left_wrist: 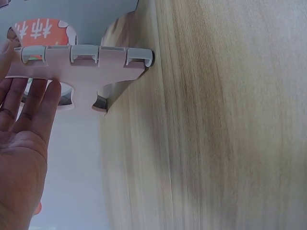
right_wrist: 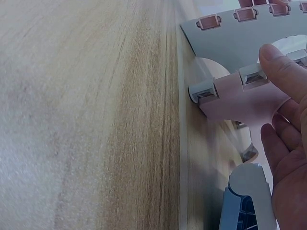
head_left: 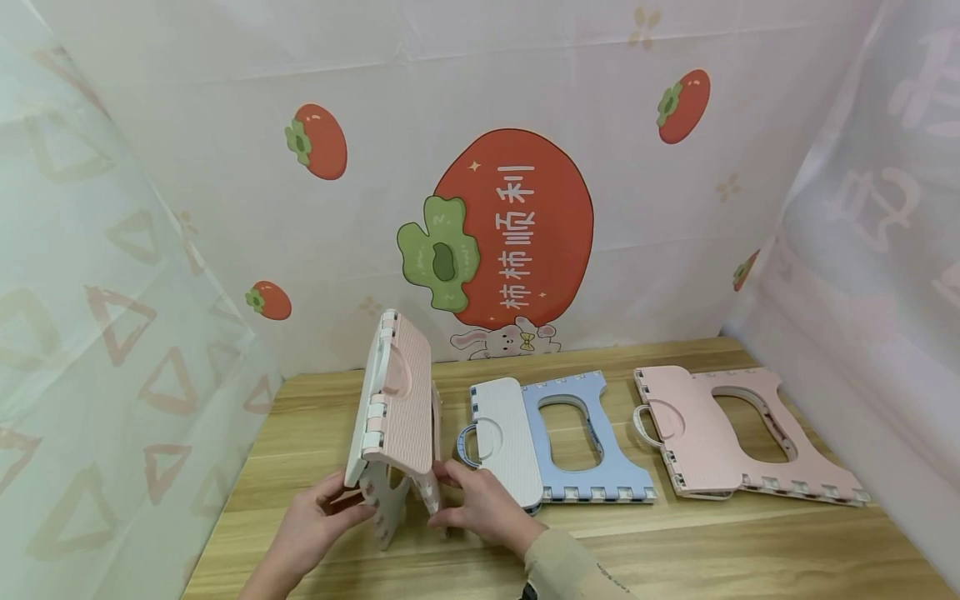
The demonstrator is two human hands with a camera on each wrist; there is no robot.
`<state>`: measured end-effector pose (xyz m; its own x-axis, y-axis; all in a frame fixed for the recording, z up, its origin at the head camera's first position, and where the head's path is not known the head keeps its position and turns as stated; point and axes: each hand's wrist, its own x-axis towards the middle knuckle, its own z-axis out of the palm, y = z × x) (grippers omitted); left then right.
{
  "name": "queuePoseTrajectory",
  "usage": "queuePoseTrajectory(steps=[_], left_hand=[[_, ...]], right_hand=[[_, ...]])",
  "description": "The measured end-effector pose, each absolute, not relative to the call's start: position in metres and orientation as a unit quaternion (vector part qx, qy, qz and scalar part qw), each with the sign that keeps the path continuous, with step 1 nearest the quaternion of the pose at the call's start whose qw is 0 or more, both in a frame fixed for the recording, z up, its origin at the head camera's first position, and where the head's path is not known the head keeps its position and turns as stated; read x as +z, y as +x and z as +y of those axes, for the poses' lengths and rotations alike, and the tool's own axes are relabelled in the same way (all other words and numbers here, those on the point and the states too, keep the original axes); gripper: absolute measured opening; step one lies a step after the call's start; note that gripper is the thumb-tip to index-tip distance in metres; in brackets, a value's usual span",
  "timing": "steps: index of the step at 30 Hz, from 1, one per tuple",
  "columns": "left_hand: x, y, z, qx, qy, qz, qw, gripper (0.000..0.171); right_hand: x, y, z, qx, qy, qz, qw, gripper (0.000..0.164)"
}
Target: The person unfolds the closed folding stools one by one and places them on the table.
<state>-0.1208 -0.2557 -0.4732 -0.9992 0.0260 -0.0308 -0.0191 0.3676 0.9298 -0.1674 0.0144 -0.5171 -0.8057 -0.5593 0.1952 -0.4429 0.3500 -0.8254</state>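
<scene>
- Step judged in hand: the legs of the pink-and-white stool (head_left: 408, 408) are being worked, either spread or folded in; which way cannot be told from this moment.
- Stool location: at the left of the wooden table (head_left: 712, 554), left of the blue-and-white stool (head_left: 510, 442); tilted, seat halves folded steeply together, legs partly apart.
- Left hand (head_left: 311, 518): near leg panel (head_left: 388, 512) pinched at its edge, thumb on one side, fingers on the other.
- Right hand (head_left: 486, 506): opposite leg panel likewise pinched, thumb laid along the hinged edge, fingers behind.
- Next move, as judged: both grips should be kept even and the panels swung together, outward if a standing stool is wanted, inward if a flat one; fingers to be kept clear of the hinges.
- Others: the blue-and-white stool and the pink stool (head_left: 697, 433) are laid flat to the right, untouched.
- Hidden: the far legs are mostly covered by the seat; firm contact of the feet with the table cannot be confirmed.
- Cut off: left thumb at the edge of the left wrist view, much of the right hand in the right wrist view.
- Unclear: dark item at the right sleeve (head_left: 573, 571), cropped by the bottom edge.
</scene>
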Motion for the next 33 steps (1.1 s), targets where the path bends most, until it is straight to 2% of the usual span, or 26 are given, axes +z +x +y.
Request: queuePoseTrajectory(steps=[33], left_hand=[[-0.474, -0.121, -0.270, 0.545, 0.010, 0.838, 0.022, 0.053]], right_hand=[[-0.516, -0.167, 0.013, -0.481, -0.301, 0.821, 0.061, 0.047]])
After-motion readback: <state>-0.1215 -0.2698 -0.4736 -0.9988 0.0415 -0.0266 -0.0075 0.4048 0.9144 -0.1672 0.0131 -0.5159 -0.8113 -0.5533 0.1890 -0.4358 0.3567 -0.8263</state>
